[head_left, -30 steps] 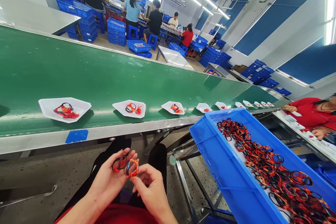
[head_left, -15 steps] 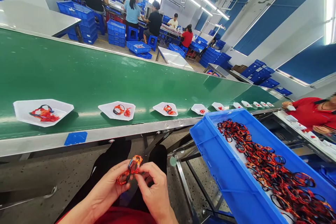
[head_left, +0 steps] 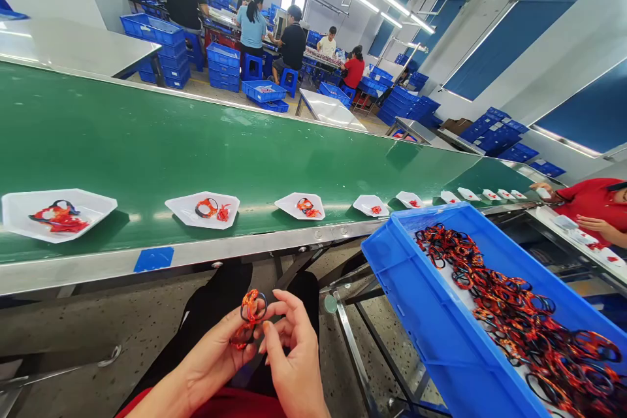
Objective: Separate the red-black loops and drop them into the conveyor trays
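Observation:
My left hand (head_left: 220,347) is closed around orange-and-black loops (head_left: 252,307), pinched between thumb and fingers above my lap. One loop stands up above the thumb, and another is partly hidden by the fingers. My right hand (head_left: 294,346) is just to the right of the loops, its fingers parted and curled a little, with the thumb near them. I see nothing held in it, though its fingertips may brush the loops. To the right, a blue crate (head_left: 416,294) holds a heap of similar orange-and-black loops (head_left: 519,313).
Ahead runs a green conveyor belt (head_left: 206,144) with a metal edge (head_left: 264,237). White trays, such as the left one (head_left: 98,206), carry red strands, several with loops too. A co-worker in red (head_left: 595,202) sits far right. Other people and stacked blue crates (head_left: 223,65) stand behind.
My right fingers have loosened from their pinch at the loops and spread, while the left hand keeps hold. The trays on the belt have shifted left; the view has turned slightly.

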### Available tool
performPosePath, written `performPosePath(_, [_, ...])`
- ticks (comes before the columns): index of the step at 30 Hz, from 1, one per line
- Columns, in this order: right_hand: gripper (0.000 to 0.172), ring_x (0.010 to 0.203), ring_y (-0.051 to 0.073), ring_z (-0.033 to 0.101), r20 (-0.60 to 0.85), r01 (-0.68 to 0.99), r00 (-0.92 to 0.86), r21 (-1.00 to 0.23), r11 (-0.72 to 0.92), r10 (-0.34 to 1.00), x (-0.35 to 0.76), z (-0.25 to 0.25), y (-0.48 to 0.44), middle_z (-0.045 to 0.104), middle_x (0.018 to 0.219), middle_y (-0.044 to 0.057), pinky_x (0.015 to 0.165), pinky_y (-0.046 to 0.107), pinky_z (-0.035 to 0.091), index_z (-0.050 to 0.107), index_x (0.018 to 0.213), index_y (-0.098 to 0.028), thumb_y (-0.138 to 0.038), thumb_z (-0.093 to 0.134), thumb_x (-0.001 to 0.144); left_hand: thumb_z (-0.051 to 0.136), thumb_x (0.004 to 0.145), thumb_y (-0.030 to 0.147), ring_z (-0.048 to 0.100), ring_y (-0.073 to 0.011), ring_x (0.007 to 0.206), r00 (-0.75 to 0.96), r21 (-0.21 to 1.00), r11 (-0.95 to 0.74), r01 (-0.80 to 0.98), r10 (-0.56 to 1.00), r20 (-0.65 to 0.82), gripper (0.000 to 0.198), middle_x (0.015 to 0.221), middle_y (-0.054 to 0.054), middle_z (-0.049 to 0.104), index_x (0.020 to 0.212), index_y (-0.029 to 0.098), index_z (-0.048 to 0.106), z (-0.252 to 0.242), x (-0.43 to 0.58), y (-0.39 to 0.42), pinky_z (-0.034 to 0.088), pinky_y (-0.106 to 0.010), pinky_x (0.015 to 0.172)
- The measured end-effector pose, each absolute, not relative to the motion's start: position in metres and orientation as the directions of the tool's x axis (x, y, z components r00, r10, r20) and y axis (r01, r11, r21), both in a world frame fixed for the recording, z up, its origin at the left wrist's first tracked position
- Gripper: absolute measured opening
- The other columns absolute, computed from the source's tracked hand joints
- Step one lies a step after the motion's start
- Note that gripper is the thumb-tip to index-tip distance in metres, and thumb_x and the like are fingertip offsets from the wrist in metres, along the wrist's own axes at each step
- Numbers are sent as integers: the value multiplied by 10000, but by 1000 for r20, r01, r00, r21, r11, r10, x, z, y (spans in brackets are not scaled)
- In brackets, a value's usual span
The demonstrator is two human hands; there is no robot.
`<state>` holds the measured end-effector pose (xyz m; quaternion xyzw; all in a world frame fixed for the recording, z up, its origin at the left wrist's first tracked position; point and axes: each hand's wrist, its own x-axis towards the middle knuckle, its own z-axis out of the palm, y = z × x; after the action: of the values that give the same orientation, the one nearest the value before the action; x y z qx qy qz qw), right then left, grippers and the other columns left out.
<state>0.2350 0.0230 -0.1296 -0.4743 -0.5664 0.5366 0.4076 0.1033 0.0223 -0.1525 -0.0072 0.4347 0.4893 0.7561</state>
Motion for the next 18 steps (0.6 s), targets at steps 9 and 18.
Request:
performPosePath(9, [358, 605, 110, 567, -102, 75, -184, -993, -90, 978, 231, -125, 28, 620, 965, 73, 505, 217, 480, 555, 1197, -200, -315, 534, 859, 766, 631, 275, 522, -80, 597, 114, 508, 481, -715, 797, -593, 192, 683, 8, 624, 790, 195, 695, -148, 101, 22, 464, -219, 590])
performPosePath(18, [258, 431, 36, 389, -406, -320, -317, -805, -500, 857, 234, -136, 53, 605, 667, 25, 351, 136, 271, 702, 872, -129, -348, 700, 735, 657, 744, 294, 425, -92, 565, 114, 648, 433, -627, 874, -473, 175, 632, -11, 557, 832, 148, 698, -124, 100, 21, 352, -203, 459])
